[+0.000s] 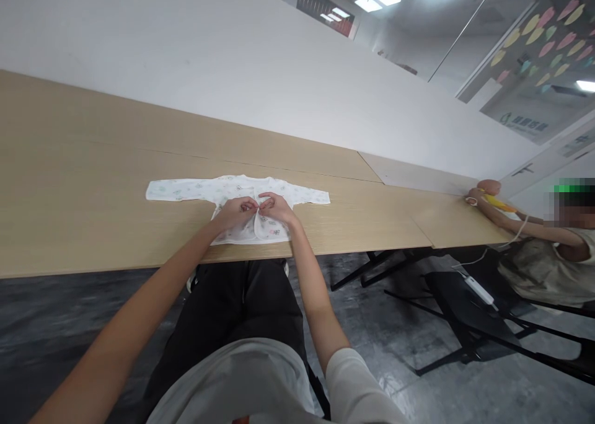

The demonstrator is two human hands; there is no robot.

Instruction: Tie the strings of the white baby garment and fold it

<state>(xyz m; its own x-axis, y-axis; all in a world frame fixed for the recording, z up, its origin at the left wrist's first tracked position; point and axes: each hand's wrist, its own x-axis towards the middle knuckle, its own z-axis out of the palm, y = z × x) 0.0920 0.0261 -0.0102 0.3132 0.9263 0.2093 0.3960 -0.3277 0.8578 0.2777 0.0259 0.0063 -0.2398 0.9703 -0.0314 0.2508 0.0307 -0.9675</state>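
A small white baby shirt (232, 188) with a faint print lies on the wooden table, its two long sleeves spread out to the sides. Both of my hands meet over its front, near the middle opening. My left hand (237, 213) pinches the cloth along that front edge. Close beside it, my right hand (276, 207) also pinches the edge, thumb and finger together. The cloth is slightly raised between the fingertips. Whether a fastener is between them is too small to tell. The shirt's lower hem rests near the table's front edge.
The long table (83, 163) runs along a white wall panel (186, 64). At the right, another person (548, 256) sits with hands on a doll (490, 188) in yellow. A black folding chair (469, 312) with a white power strip (481, 291) stands at my right.
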